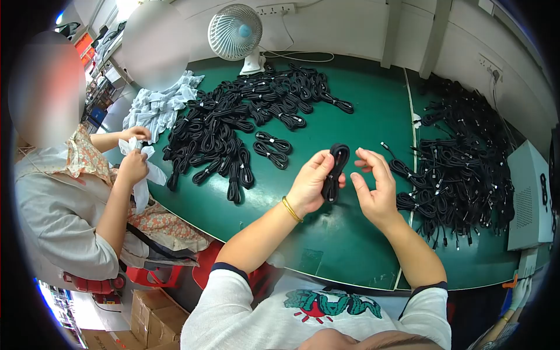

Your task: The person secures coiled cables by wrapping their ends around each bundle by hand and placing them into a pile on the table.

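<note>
A bundled black cable (336, 173), coiled into a long narrow loop, is held upright in my left hand (312, 182), the thumb pressed against its side. My right hand (376, 189) is just to the right of it, fingers spread and curved, apart from the cable and holding nothing. Beyond my left hand, two more cable bundles (272, 149) lie on the green table (361, 131). A large heap of bundled black cables (216, 128) covers the table to the left. To the right is another heap of black cables (455, 169) with metal plug ends showing.
A white fan (235, 32) stands at the back wall. On the left a co-worker (64, 198) handles a white plastic bag (143, 181) near a pile of pale bags (160, 105). A grey metal box (528, 198) stands at the far right; cardboard boxes (154, 321) are at lower left.
</note>
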